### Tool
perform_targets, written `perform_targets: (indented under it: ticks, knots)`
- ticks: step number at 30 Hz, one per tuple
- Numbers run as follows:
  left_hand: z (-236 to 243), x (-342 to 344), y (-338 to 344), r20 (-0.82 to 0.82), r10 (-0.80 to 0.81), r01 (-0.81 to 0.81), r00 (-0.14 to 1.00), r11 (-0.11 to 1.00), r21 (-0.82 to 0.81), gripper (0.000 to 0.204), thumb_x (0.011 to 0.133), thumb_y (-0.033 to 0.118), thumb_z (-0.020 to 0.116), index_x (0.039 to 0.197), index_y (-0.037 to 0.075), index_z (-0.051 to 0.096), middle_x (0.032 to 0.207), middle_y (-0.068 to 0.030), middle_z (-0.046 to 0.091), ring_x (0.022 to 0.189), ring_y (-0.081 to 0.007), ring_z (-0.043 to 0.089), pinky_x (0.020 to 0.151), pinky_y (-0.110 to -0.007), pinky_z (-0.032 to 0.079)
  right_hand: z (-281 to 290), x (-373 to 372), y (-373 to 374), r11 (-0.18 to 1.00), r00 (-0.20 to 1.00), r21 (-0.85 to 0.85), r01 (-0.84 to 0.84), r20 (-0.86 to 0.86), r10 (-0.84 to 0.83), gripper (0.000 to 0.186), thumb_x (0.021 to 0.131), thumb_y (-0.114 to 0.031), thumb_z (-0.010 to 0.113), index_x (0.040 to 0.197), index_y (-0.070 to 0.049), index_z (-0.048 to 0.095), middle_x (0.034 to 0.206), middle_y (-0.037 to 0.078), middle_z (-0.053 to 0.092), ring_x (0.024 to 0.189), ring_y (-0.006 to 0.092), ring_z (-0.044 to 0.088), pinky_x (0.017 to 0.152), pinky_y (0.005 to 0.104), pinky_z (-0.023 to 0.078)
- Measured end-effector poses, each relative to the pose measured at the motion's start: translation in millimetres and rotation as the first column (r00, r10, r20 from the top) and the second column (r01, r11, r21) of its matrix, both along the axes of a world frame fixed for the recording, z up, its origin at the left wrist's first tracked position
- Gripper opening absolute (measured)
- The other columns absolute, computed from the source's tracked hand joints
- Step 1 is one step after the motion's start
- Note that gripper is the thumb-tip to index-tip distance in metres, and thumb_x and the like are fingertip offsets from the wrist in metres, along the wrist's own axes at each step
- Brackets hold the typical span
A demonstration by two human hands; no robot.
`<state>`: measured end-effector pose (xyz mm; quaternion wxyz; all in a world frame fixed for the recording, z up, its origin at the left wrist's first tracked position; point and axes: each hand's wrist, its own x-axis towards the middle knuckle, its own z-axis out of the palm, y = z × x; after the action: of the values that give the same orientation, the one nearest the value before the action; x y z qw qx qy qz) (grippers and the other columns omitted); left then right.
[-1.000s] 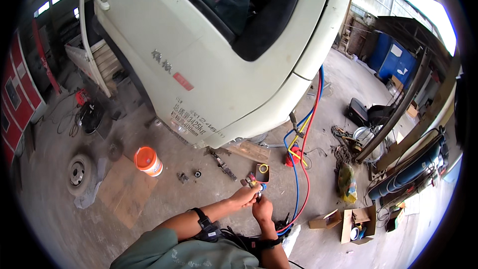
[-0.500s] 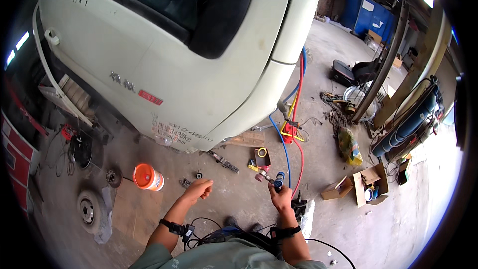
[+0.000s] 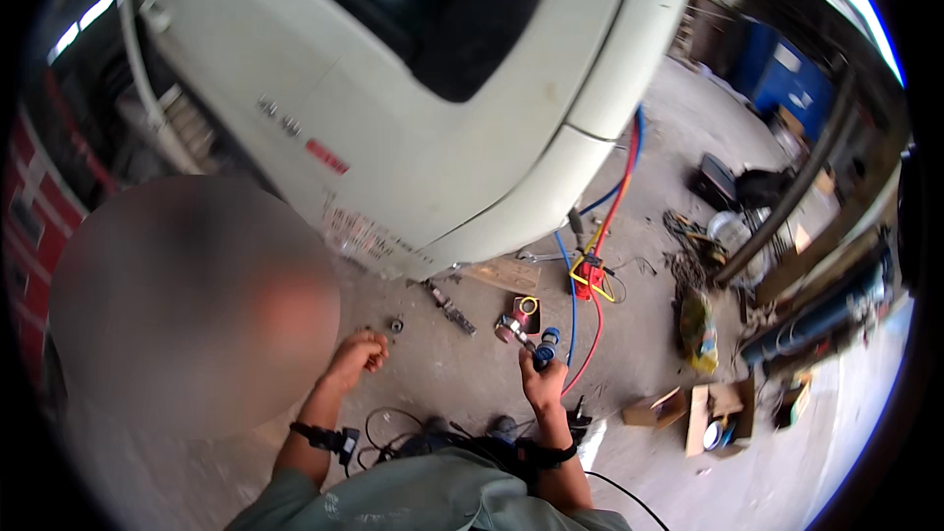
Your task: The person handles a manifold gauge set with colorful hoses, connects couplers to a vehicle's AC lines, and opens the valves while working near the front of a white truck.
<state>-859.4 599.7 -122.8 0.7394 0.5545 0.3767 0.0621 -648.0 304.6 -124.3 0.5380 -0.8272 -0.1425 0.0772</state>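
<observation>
Currently, in the head view, two bare hands reach out over one grey concrete floor (image 3: 649,206). The right hand (image 3: 544,380) has its fingers wrapped around one short blue-and-silver tool (image 3: 548,341), which is held up clear of the floor, its round pinkish end turned away from the body and to the left. The left hand (image 3: 360,353), well apart from it, has its fingers curled inward; the palm is hidden, so I cannot tell whether anything is inside.

Just beyond the left hand lies one small dark ring-shaped metal part (image 3: 396,324). Farther on, toward the floor's edge under one off-white truck cab (image 3: 413,157), are one long dark metal bar (image 3: 452,310) and one flat brown wooden board (image 3: 504,274). Behind the tool's round end stands one small open dark box (image 3: 536,323), with one yellow ring (image 3: 530,306) in it.

Two hoses, one blue (image 3: 573,320) and one red (image 3: 600,329), run down past the right hand; whether either joins the tool I cannot tell. Close to them stands one red jack-like device (image 3: 587,283). Toward the floor's right edge sit two open brown cardboard boxes (image 3: 653,409).
</observation>
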Motion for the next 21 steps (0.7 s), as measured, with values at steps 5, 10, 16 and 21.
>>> perform_targets:
  ticks: [5, 10, 16, 21]
  knots:
    - [7, -84, -37, -0.026, 0.212, -0.213, 0.977, 0.974, -0.075, 0.01, 0.088, 0.009, 0.056, 0.094, 0.005, 0.063, 0.079, -0.0047, 0.064, 0.062, -0.0125, 0.058, 0.056, -0.027, 0.046, -8, 29, -11, 0.99, 0.992, 0.076, -0.121, -0.028, 0.123, 0.04, 0.09, -0.028, 0.071, 0.064, -0.001, 0.056, 0.059, -0.006, 0.046, 0.056, 0.0055, 0.039, 0.049, 0.0279, 0.031]
    - [-10, -231, -97, -0.301, 0.579, -0.614, 0.758, 0.789, -0.029, 0.012, 0.086, 0.018, 0.062, 0.081, 0.007, 0.063, 0.073, -0.0026, 0.061, 0.06, -0.0121, 0.054, 0.055, -0.027, 0.043, 3, 32, -2, 0.967, 0.984, 0.207, -0.151, -0.062, 0.167, 0.038, 0.092, -0.022, 0.07, 0.063, -0.007, 0.051, 0.061, -0.008, 0.043, 0.057, 0.0044, 0.035, 0.05, 0.0262, 0.026]
    - [3, -322, -190, -0.326, 0.821, -0.877, 0.469, 0.477, -0.062, 0.012, 0.085, 0.019, 0.065, 0.083, 0.007, 0.062, 0.074, -0.0033, 0.06, 0.059, -0.0143, 0.052, 0.054, -0.028, 0.04, -9, 15, 25, 0.913, 0.938, 0.301, -0.275, -0.124, 0.323, 0.028, 0.093, -0.016, 0.067, 0.07, -0.003, 0.057, 0.067, -0.007, 0.049, 0.062, 0.0044, 0.041, 0.055, 0.0243, 0.031]
    - [-22, -367, -221, -0.275, 0.891, -0.931, 0.362, 0.33, -0.156, 0.016, 0.087, 0.021, 0.063, 0.091, 0.006, 0.062, 0.077, -0.0043, 0.061, 0.06, -0.0159, 0.054, 0.053, -0.029, 0.041, -25, -8, 54, 0.887, 0.926, 0.335, -0.319, -0.089, 0.366, 0.028, 0.093, -0.016, 0.067, 0.07, -0.004, 0.058, 0.068, -0.007, 0.05, 0.061, 0.0042, 0.04, 0.054, 0.0237, 0.03]
